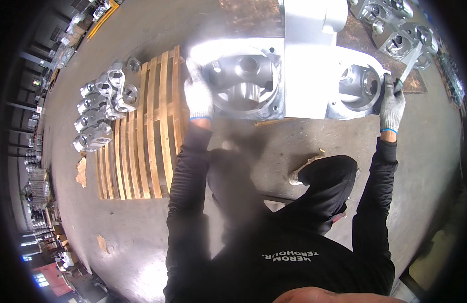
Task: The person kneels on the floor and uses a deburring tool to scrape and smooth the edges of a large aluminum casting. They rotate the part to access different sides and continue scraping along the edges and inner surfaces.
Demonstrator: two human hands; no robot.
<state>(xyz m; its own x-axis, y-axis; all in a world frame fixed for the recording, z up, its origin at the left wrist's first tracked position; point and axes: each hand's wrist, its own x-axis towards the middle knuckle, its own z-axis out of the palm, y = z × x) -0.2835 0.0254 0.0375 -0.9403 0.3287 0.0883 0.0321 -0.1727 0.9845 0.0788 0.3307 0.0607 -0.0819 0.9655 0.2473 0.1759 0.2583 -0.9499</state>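
Observation:
A large silver metal casting [294,76] with round bored openings lies on the floor in front of me. My left hand [198,91], in a white knit glove, rests flat against the casting's left edge. My right hand [392,103], also gloved, is closed around a thin metal tool [409,64] held against the casting's right rim. Both black sleeves reach up from the lower edge.
A wooden pallet [142,131] lies to the left and carries several smaller silver castings [104,108] on its far side. More silver castings [400,28] sit on a board at the upper right. My shoe [300,171] stands on the grey concrete floor [117,237].

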